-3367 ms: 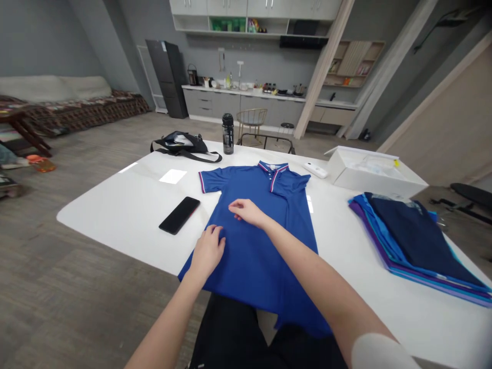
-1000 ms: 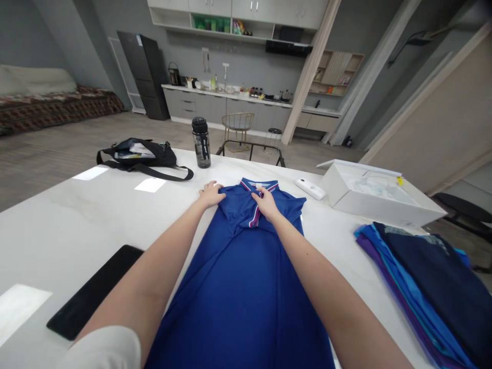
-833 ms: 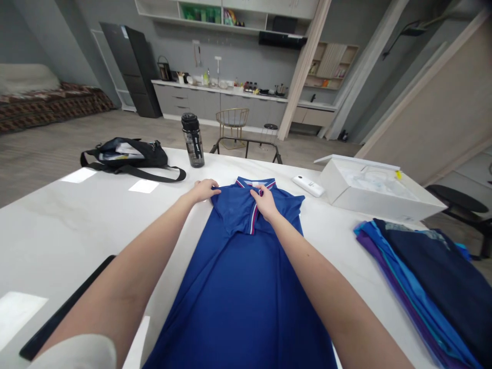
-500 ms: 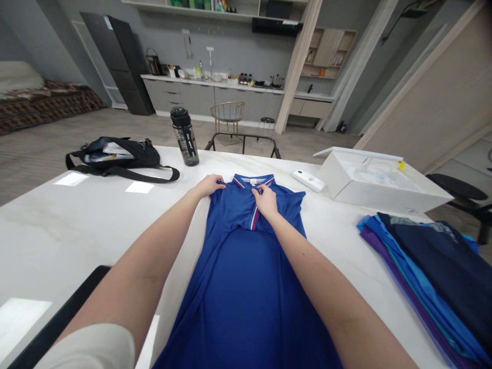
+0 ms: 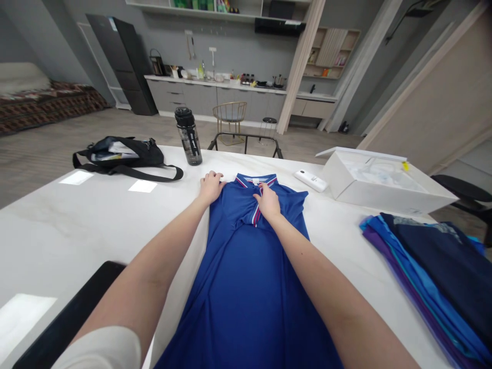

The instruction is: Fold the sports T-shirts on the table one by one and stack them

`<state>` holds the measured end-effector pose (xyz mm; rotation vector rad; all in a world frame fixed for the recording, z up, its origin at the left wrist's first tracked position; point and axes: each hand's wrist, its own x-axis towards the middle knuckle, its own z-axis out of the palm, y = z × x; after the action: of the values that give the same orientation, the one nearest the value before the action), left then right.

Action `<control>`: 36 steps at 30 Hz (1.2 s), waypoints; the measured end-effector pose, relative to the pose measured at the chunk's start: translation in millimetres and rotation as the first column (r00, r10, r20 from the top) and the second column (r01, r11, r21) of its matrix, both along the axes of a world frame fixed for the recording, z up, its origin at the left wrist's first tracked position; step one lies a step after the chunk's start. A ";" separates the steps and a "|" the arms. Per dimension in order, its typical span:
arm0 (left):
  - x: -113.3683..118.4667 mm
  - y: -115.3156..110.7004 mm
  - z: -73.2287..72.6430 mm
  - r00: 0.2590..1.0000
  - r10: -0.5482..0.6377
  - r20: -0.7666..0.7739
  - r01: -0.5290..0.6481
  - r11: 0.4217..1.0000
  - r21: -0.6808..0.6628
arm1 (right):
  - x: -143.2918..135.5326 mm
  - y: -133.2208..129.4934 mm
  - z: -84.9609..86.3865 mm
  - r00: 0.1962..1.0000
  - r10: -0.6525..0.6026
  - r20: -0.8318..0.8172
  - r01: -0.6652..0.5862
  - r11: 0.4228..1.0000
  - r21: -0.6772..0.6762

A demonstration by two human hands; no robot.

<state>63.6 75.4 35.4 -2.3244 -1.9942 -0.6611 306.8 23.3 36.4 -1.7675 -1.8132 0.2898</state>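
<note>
A blue polo shirt (image 5: 246, 277) lies lengthwise along the table toward me, its collar (image 5: 257, 180) at the far end. Red, white and dark stripes trim the collar and placket. My left hand (image 5: 211, 188) is at the shirt's left shoulder edge, knuckles up and fingers bent over the cloth there; the fingertips are partly hidden. Just below the collar, my right hand (image 5: 268, 201) pinches the fabric at the striped placket between thumb and fingers. Cloth bunches in folds across the chest, beneath and between the hands.
A folded clothes stack (image 5: 434, 271) lies at right, near an open white box (image 5: 388, 187) and a white handheld device (image 5: 310, 180). Toward the back left are a black bag (image 5: 126, 156) and a water bottle (image 5: 189, 138). A dark flat object (image 5: 73, 312) sits by my left forearm.
My left hand has turned knuckles up and shifted slightly at the shoulder edge, drawing that edge in. My right hand keeps its pinch at the placket. The view has moved a little.
</note>
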 end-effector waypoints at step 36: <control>51.3 -231.3 11.5 0.981 -0.065 -0.185 0.049 0.994 -0.093 | -37.4 -153.5 15.5 0.853 0.421 0.307 -0.430 0.902 -0.042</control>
<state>114.9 -155.9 47.0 -2.3986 -1.9177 -0.3458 269.3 -130.2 51.9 -1.4300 -2.4247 0.1599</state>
